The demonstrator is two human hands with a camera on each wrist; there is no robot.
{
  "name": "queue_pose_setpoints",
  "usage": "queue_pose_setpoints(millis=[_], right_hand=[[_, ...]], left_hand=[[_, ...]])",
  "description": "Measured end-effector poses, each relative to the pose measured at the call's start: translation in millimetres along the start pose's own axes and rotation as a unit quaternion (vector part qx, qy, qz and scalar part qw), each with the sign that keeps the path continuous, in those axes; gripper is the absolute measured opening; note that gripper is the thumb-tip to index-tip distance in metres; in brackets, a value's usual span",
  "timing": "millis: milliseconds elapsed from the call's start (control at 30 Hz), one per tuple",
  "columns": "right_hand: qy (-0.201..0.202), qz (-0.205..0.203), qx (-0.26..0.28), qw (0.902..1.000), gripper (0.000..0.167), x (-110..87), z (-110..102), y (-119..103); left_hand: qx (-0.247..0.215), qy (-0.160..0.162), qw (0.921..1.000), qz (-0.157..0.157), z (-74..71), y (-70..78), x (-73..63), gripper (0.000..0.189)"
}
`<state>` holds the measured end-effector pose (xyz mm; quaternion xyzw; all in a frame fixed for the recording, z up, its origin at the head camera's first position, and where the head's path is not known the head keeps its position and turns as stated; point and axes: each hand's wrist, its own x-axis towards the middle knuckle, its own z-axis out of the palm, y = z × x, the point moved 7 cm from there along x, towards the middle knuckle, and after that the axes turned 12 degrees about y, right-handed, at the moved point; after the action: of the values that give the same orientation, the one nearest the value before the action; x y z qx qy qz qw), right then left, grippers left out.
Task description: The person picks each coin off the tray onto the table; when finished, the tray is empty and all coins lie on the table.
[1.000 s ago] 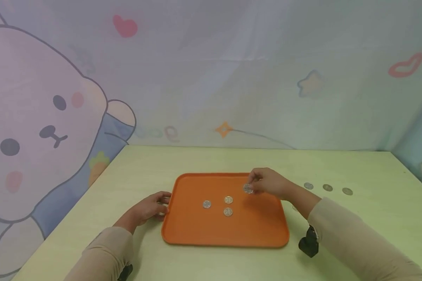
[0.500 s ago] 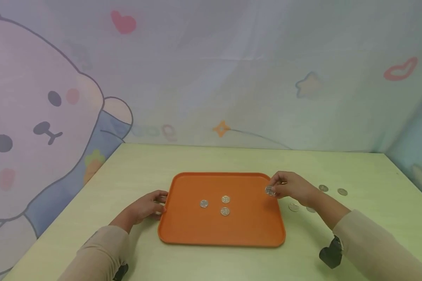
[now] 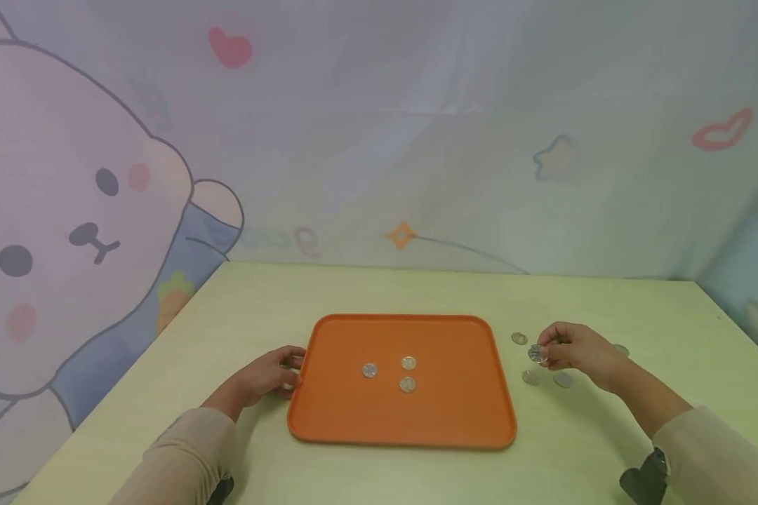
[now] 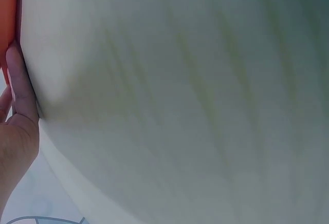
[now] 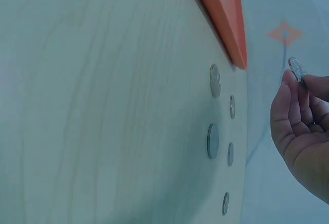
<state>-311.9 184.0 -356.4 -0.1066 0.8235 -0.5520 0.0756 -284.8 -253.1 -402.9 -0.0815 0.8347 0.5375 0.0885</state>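
In the head view my right hand point(image 3: 577, 351) pinches a silvery coin point(image 3: 536, 353) between thumb and fingertips, to the right of the tray. The right wrist view shows this coin point(image 5: 296, 69) held up above the table. Several loose coins lie flat below and around the hand, among them a coin point(image 3: 519, 338) at the back and a coin point(image 3: 562, 379) at the front. My left hand point(image 3: 267, 375) touches the left rim of an orange tray point(image 3: 455, 421), fingers loosely spread. Three coins lie inside the tray, one of them a silvery coin point(image 3: 369, 370).
The pale wooden table point(image 3: 379, 477) carries everything. Behind it hangs a cloth backdrop point(image 3: 379, 140) printed with a bear, hearts and stars. A dark device point(image 3: 646, 477) sits under the right sleeve.
My right hand has moved right with the coin, from above the tray to above the loose coins on the table. My left hand has stayed at the tray's left rim.
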Motion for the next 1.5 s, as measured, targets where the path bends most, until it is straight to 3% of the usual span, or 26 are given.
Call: queue_pose_setpoints(millis=[433,767,933,1067,1233,1500], right_hand=[[0.055,0.025,-0.043,0.9973,0.027,-15.1,-46,34],[0.068,0.057,-0.091,0.9919,0.024,-24.4,-59,58],[0.074,0.054,-0.143,0.9856,0.025,-23.1,-64,72],[0.065,0.037,-0.14,0.9874,0.028,-20.0,-67,82],[0.059,0.036,-0.144,0.9872,0.025,-18.2,-67,84],[0.066,0.035,-0.22,0.9726,0.011,-19.0,-62,68]], left_hand=[[0.0,-0.002,1.0,-0.001,-1.4,-4.2,-3.0,0.053],[0.002,0.003,0.9999,-0.014,-0.6,-4.2,-3.2,0.052],[0.008,0.006,0.9998,-0.017,-0.1,-6.3,-2.8,0.052],[0.009,0.006,0.9998,-0.016,0.4,-7.6,-2.4,0.052],[0.013,0.007,0.9997,-0.018,1.0,-8.1,-1.9,0.052],[0.011,0.002,0.9998,-0.015,2.4,-5.7,0.6,0.053]])
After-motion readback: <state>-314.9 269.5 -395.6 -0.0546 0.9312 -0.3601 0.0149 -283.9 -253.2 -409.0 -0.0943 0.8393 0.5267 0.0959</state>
